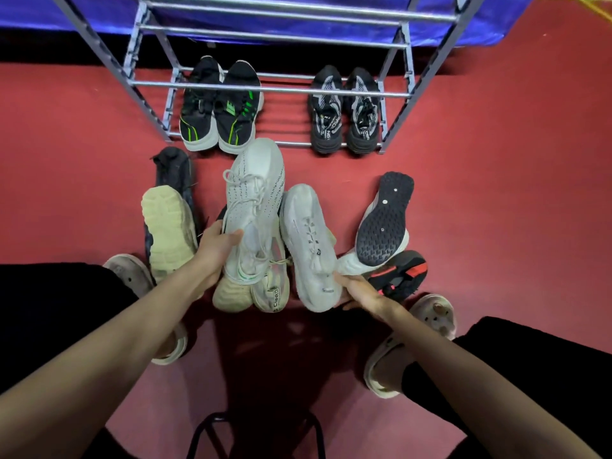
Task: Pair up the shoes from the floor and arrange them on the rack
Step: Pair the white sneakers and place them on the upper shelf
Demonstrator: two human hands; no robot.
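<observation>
Gripping a white shoe [255,207], the left hand [217,248] lifts it over the pile on the red floor [496,193]. Beside it, the right hand [359,293] holds another white shoe [311,246]. Two dark pairs sit on the rack [265,89].

A: Which markings can we read?

B: On the cream shoe [269,294], lower centre of the frame, we read black lettering on its heel strip, roughly "S CHPAO".

A: And on the rack [265,89]?

B: On the grey-black pair [344,111], upper right, we see white letters resembling "NS" and "CRF". We cannot read them fully.
</observation>
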